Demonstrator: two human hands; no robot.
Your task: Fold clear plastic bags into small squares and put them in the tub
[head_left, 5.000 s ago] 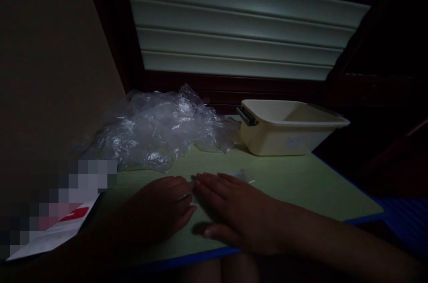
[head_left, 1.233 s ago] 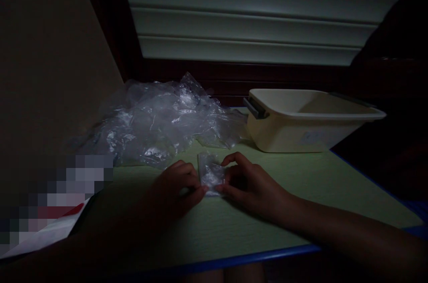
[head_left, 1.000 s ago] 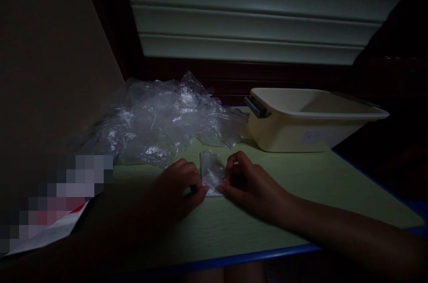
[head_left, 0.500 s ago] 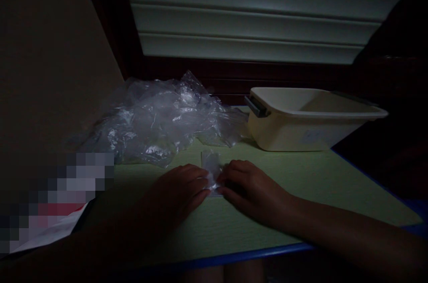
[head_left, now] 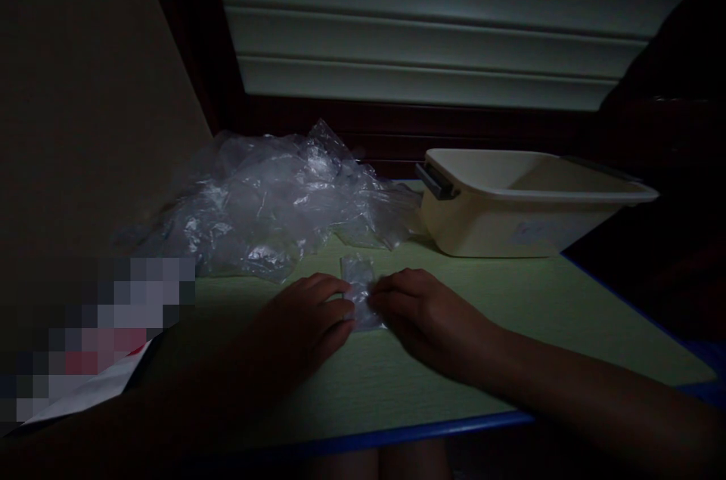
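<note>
A small clear plastic bag lies on the tabletop, folded or flattened into a narrow strip. My left hand has its fingertips and thumb closed on the bag's left edge. At the right edge, my right hand pinches the bag with bent fingers; its thumb is mostly hidden. Behind both hands spreads a large heap of crumpled clear plastic bags. The light is dim, so fine detail of the bag does not show.
A cream plastic tub with dark handles stands at the back right. The green tabletop has a blue edge. A blurred-out white and red item lies at the left. Pale slatted shutters rise behind.
My right hand's fingers have shifted slightly and its thumb has tucked in, so more of the bag's surface shows between the hands. My left hand stays nearly in place.
</note>
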